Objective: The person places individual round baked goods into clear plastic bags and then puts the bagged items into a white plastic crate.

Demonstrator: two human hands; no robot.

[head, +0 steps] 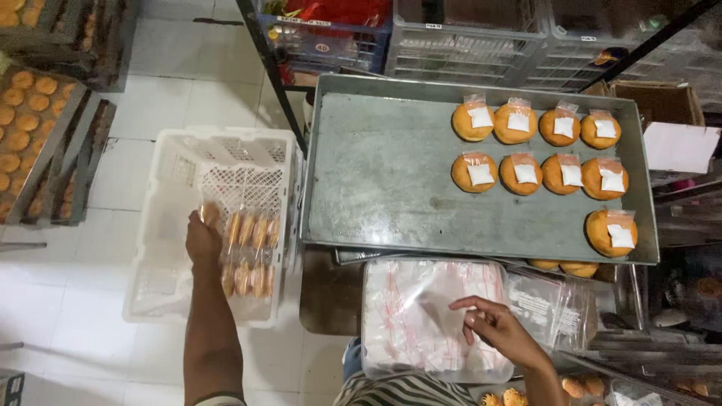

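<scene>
White floor tiles and stacked crates frame a bakery packing station, seen from a head camera looking down. At centre sits a large metal tray (376,180) carrying nine round golden buns (526,174), each topped with a small white sachet (480,174).

Left of the tray, the left hand (203,239) reaches down into a white plastic crate (162,225) on the floor, fingers closed around a clear bag of packed buns (248,252) that lies against the crate's mesh bottom.

Below the tray's near edge, the right hand (492,325) rests fingers spread and lightly curled on a stack of empty clear plastic bags (421,316), fingertips touching the top sheet, pinching nothing.

To do this well, it seems best to lay the filled bag flat beside any others so the buns are not crushed, while the right fingertips peel up only one bag.
</scene>
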